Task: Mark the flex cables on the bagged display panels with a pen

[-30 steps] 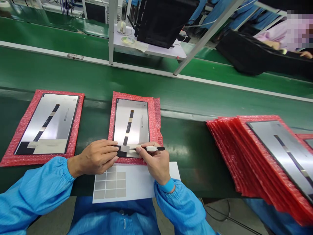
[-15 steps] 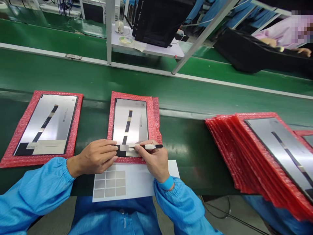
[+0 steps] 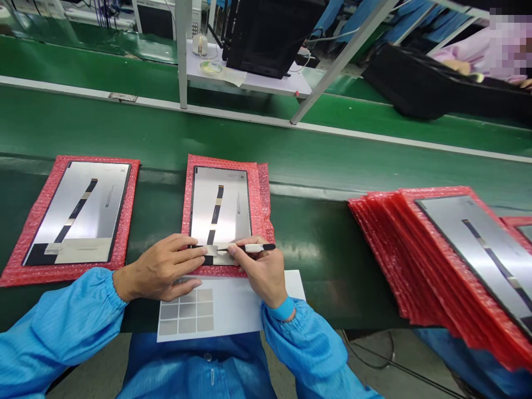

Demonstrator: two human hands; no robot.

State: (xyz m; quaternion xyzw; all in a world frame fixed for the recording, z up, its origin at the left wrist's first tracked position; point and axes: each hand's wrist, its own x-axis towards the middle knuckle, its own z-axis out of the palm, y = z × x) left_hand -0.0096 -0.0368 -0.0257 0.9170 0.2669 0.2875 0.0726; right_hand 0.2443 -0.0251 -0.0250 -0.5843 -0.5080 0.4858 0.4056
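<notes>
A silver display panel (image 3: 222, 199) lies on a red bubble-wrap sheet (image 3: 262, 199) in front of me, a dark flex strip running down its middle. My left hand (image 3: 164, 269) rests on the panel's near edge, fingertips pressing a small grey patch (image 3: 213, 250) there. My right hand (image 3: 260, 271) pinches black tweezers (image 3: 253, 248) whose tip touches that patch. Just below my hands lies a white sheet (image 3: 245, 307) carrying several grey square stickers (image 3: 187, 310).
A second panel (image 3: 78, 213) on red wrap lies at the left. A fanned stack of wrapped panels (image 3: 453, 260) sits at the right. The green conveyor (image 3: 291, 149) runs behind, with a metal frame (image 3: 180, 55) and dark equipment (image 3: 270, 33). Another person's sleeve (image 3: 461, 55) is far right.
My left fingers have slid a little right along the panel's near edge over the patch. The tweezers stay at the patch.
</notes>
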